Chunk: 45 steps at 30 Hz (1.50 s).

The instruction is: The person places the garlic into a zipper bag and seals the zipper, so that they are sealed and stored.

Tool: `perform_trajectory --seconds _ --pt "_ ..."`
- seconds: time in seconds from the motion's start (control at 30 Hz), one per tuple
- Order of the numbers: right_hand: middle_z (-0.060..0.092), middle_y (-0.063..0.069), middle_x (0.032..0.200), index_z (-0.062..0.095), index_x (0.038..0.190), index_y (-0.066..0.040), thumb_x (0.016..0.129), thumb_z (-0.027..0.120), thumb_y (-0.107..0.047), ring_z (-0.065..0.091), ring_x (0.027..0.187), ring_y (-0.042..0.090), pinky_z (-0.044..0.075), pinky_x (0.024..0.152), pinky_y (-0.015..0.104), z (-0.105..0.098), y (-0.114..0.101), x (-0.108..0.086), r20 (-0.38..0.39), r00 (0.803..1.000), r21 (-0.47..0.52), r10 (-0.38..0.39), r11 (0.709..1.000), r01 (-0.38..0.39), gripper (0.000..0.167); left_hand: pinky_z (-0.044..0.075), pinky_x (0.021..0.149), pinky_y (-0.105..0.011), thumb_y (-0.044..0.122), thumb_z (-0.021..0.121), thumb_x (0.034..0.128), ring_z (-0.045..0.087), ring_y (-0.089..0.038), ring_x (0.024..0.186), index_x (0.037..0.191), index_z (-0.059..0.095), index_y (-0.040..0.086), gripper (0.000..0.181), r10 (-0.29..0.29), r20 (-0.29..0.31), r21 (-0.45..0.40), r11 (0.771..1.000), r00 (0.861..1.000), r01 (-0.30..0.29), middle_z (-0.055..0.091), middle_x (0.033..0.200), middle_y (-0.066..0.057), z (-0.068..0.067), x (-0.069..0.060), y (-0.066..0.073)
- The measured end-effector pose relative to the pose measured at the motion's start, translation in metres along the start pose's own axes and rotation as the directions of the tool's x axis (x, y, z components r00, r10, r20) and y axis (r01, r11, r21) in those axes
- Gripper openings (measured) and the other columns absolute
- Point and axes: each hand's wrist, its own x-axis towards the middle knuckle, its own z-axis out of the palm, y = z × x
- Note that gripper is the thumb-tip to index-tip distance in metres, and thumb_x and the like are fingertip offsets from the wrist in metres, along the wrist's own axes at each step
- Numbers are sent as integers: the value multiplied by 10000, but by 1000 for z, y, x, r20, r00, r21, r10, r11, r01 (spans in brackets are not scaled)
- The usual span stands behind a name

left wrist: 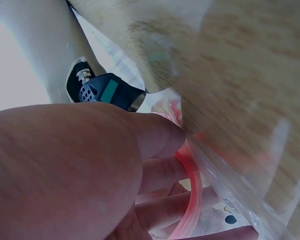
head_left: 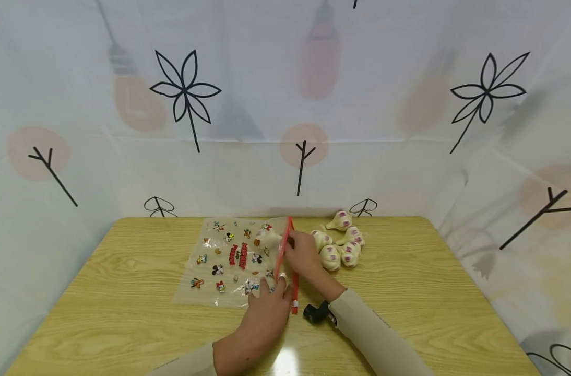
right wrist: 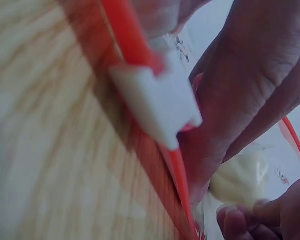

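A clear bag [head_left: 219, 266] with cartoon prints and a red zip edge [head_left: 280, 256] lies flat, its mouth facing right. My left hand [head_left: 265, 316] grips the near part of the mouth; in the left wrist view, its thumb [left wrist: 162, 135] meets the film beside the red strip [left wrist: 192, 200]. Through the mouth reaches my right hand [head_left: 306, 257], at a garlic bulb [head_left: 266, 236] inside the bag. The right wrist view shows the right hand's fingertips [right wrist: 255, 217] pinching the stem end of that bulb [right wrist: 240, 177], with a white slider [right wrist: 160, 100] close to the camera.
Several garlic bulbs [head_left: 350, 253] are grouped just right of my right hand, toward the back of the wooden table [head_left: 407, 292]. A black wrist camera [head_left: 316, 313] sits under my right wrist. Behind the table hangs a patterned cloth [head_left: 248, 172].
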Motion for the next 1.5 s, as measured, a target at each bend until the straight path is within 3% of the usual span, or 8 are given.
perform_trajectory --seconds 0.17,0.43,0.6,0.73,0.93,1.23,1.5 --pt "556 -3 613 606 687 -96 913 676 15 449 531 113 383 520 256 -1 0 -1 8 1000 -3 26 1000 -26 261 633 718 -564 114 610 1037 636 -476 1194 1382 698 169 360 -2 -4 -5 1000 1000 2 610 1383 -100 0 -1 0" --pt "669 22 687 699 768 -75 931 666 9 531 562 104 459 540 268 -4 -3 -6 17 999 20 51 998 -51 186 628 729 -588 115 589 1047 623 -483 1214 1389 693 156 360 -3 18 -26 1000 1000 4 601 1399 -108 -1 -1 1" --pt "717 27 757 737 848 -73 946 674 -5 618 631 101 531 600 287 -8 -6 -11 0 998 24 58 998 -58 135 631 721 -578 140 599 1050 632 -464 1211 1393 691 173 357 3 12 14 1000 1000 -3 602 1401 -88 0 -2 2" --pt "710 9 759 744 876 -85 947 677 -28 605 614 87 533 599 291 -11 -9 -14 -3 999 30 54 998 -54 113 634 706 -560 156 619 1037 646 -444 1190 1383 698 172 356 4 -29 50 999 1000 -2 608 1390 -66 2 -1 2" --pt "699 -13 757 754 892 -91 934 707 -45 593 627 76 527 618 285 -16 -11 -19 -7 1000 30 14 999 -13 78 634 697 -556 149 618 1030 651 -441 1176 1380 700 153 359 -5 -63 52 999 998 8 612 1372 -64 0 -1 2" --pt "676 -32 750 753 904 -77 908 713 -12 588 623 66 517 600 269 -25 -16 -29 -6 996 37 -84 996 84 77 634 714 -574 132 597 1048 652 -463 1187 1369 697 139 337 5 -29 32 999 1000 -4 593 1382 -80 -2 -1 1" --pt "675 -44 771 753 925 -41 914 695 -5 595 645 52 531 603 254 -32 -20 -37 1 992 25 -123 992 123 69 629 729 -591 127 583 1052 643 -471 1203 1365 702 139 335 0 -5 17 1000 1000 0 586 1395 -82 -3 0 1"
